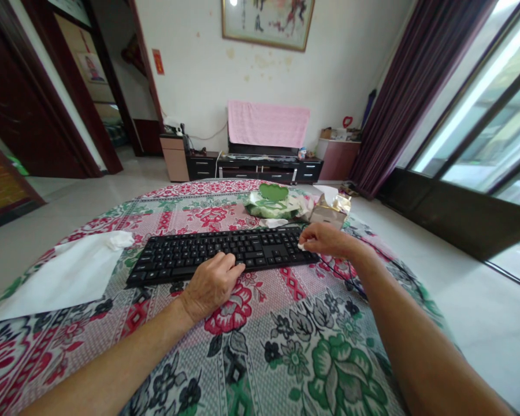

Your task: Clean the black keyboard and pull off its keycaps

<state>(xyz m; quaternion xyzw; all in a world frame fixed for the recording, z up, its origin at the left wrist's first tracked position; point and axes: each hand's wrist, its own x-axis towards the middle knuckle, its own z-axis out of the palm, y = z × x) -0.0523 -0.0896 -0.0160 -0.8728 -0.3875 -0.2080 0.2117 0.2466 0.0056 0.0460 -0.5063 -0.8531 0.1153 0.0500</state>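
A black keyboard (208, 251) lies across the table, slightly tilted to my view. My left hand (212, 280) rests at the middle of its front edge, fingers curled over the keys and thumb along the edge, gripping it. Over the number pad at the right end, my right hand (323, 240) has its fingers pinched on a small white wad (301, 247), perhaps wipe or tissue. Most of the wad is hidden by the fingers. Just behind the keyboard sits a green and white wipes pack (273, 202) with a green lid.
A patterned cloth (260, 358) covers the round table. A white cloth (69, 271) lies at the left. Behind my right hand stands a tissue box (329, 211); a dark cable (390, 263) runs along the right side. A TV under a pink towel (268, 124) stands beyond.
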